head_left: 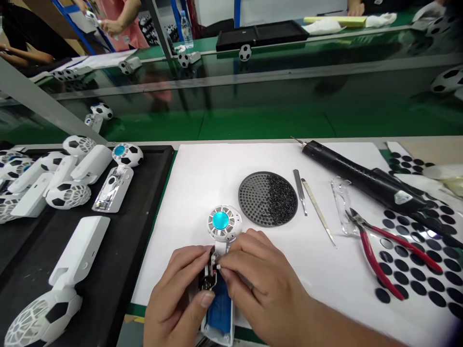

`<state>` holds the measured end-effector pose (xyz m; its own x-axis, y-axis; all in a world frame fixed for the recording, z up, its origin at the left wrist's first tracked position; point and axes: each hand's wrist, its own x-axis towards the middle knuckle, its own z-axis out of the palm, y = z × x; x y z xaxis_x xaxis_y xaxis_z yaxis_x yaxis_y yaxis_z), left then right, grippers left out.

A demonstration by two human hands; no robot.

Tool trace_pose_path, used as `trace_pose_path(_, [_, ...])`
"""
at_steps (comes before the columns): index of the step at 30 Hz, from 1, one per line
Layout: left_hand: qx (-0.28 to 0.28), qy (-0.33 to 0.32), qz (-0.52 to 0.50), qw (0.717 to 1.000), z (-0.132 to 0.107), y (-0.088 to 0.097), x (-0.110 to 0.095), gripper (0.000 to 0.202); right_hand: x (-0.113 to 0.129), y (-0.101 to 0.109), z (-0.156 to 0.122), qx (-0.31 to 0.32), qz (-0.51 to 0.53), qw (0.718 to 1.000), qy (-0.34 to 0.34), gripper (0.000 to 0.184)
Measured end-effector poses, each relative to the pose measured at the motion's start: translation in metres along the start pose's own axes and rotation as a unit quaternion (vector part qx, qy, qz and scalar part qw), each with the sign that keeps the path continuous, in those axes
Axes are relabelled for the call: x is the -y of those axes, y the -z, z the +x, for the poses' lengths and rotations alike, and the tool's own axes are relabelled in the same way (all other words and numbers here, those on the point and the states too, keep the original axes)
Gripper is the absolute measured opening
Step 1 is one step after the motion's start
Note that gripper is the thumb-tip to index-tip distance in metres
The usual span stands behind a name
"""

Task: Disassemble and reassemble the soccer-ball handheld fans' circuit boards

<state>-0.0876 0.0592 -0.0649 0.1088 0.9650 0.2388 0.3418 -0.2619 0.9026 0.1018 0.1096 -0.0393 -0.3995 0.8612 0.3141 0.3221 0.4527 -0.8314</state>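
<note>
A white handheld fan (224, 224) with a turquoise disc on its round head lies on the white sheet, its handle open toward me. Inside the handle shows a blue battery (220, 308). My left hand (181, 289) grips a small dark circuit board (208, 277), tilted up at the handle's left side. The thumb and forefinger of my right hand (258, 277) pinch at the board's upper edge, on what may be a small white connector; the fingers partly hide it.
Soccer-patterned fans (68, 260) fill a black tray (144, 202) on the left. A round dish of screws (267, 198), tweezers (301, 193), a thin pointed tool (318, 212), red-handled cutters (379, 250) and a black electric screwdriver (361, 178) lie right. Behind runs a green conveyor (253, 120).
</note>
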Motion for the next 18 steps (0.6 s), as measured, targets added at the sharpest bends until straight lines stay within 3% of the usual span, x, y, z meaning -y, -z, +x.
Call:
trace_pose_path(6, [0.002,0.013,-0.038,0.999,-0.0008,0.0031,0.0044,0.043,0.0018,0.0077,-0.0002,0.036,0.009,0.999,-0.013,0.024])
trace_pose_path(18, [0.019,0.002,0.007,1.0,0.0,0.004,-0.0043,0.044,0.0026,0.0013,-0.0013,0.003,-0.016,1.0,0.008,0.022])
